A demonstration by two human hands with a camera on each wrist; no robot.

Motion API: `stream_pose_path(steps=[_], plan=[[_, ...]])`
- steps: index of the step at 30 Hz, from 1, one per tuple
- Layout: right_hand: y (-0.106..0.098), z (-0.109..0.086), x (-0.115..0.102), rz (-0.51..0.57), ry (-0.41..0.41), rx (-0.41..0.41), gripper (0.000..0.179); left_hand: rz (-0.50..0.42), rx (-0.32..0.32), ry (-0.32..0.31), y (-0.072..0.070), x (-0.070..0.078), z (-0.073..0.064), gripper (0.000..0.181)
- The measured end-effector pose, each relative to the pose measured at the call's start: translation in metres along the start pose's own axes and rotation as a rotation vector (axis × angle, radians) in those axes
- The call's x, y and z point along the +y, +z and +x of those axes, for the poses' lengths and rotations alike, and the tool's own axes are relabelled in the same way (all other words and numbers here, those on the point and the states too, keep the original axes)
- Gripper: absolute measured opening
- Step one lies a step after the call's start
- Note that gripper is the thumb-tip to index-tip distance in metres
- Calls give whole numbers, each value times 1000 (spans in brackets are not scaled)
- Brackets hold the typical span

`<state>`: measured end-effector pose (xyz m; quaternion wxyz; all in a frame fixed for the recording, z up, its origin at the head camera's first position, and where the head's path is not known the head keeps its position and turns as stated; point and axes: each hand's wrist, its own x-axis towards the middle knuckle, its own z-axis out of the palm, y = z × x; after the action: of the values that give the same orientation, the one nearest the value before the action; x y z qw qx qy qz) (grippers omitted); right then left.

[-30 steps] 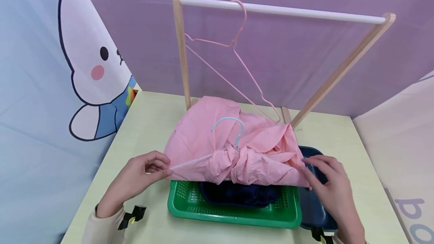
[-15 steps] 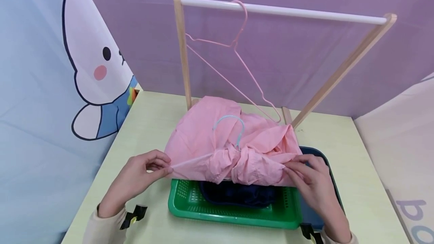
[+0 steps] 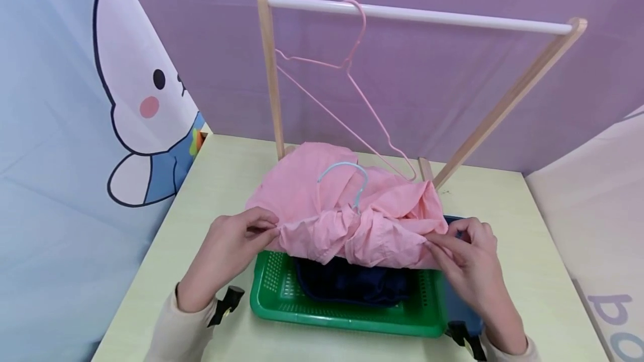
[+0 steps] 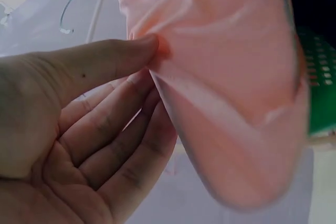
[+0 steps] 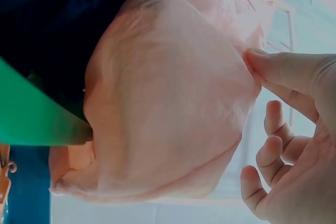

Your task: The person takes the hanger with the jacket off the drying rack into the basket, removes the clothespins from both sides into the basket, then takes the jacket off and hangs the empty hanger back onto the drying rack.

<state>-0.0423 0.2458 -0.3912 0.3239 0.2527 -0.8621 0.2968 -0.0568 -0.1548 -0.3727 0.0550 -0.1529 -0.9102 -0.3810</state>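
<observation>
A thin pink jacket (image 3: pixel 297 183) spreads over the back of a green basket (image 3: pixel 347 322), its bunched collar toward me. From the collar rises the light blue hook of a hanger (image 3: pixel 363 175); the rest of that hanger is hidden under the cloth. My left hand (image 3: pixel 226 247) pinches the jacket's left shoulder between thumb and forefinger, and in the left wrist view a pink flap (image 4: pixel 236 129) hangs below the fingertips. On the other side my right hand (image 3: pixel 473 261) pinches the right shoulder edge, its other fingers loosely curled in the right wrist view.
Dark navy cloth (image 3: pixel 352 281) lies in the basket. A dark blue tray (image 3: pixel 460 306) sits to its right, partly under my right hand. Behind stands a rack with a white rod (image 3: pixel 453 17) and wooden legs, where a pink hanger (image 3: pixel 372 110) hangs.
My right hand has moved inward along the jacket's edge and taken a new pinch. My left hand has shifted right and slightly up, bunching the cloth; the blue hook has risen slightly.
</observation>
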Motion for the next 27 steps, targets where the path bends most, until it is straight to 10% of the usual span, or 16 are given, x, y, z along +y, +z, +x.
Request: stream_pose_path(steps=[20,27], plan=[[4,11,-1,1,-45,26,53,-48,64,152,21,42,27,13],[-3,14,-9,-53,23,-134,54,-166,-11,80,18,36,25,17]])
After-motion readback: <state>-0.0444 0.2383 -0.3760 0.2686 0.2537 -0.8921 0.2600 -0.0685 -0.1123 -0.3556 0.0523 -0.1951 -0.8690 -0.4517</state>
